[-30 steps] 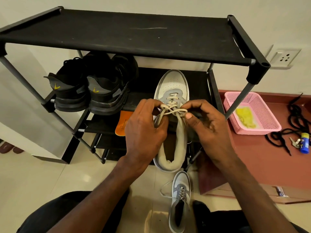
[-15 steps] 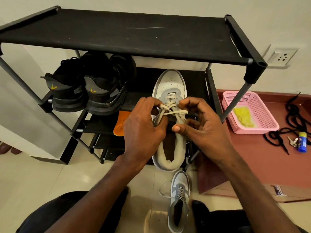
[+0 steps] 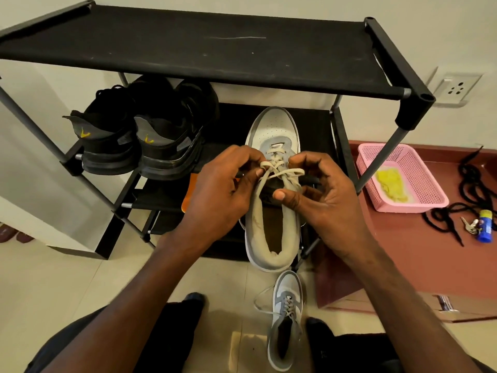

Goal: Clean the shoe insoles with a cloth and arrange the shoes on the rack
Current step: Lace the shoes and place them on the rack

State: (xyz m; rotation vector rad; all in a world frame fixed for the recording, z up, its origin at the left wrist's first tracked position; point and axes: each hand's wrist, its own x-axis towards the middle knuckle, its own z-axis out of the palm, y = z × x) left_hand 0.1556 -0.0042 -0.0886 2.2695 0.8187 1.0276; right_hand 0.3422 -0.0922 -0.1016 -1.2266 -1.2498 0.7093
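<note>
hands: left hand (image 3: 217, 195) and right hand (image 3: 326, 195) both pinching the laces (image 3: 279, 172)
grey sneaker (image 3: 273, 232): probably light, soft collar
grab spot: heel or sides, I'd guess

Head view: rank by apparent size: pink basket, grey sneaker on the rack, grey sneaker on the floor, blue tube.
1. Grey sneaker on the rack
2. Pink basket, close to it; not safely separable
3. Grey sneaker on the floor, partly cut off and seen at a steep angle, so unsure
4. Blue tube, clearly smallest

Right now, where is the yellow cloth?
The yellow cloth lies in the pink basket on the reddish ledge, right of the shoe rack.
</note>
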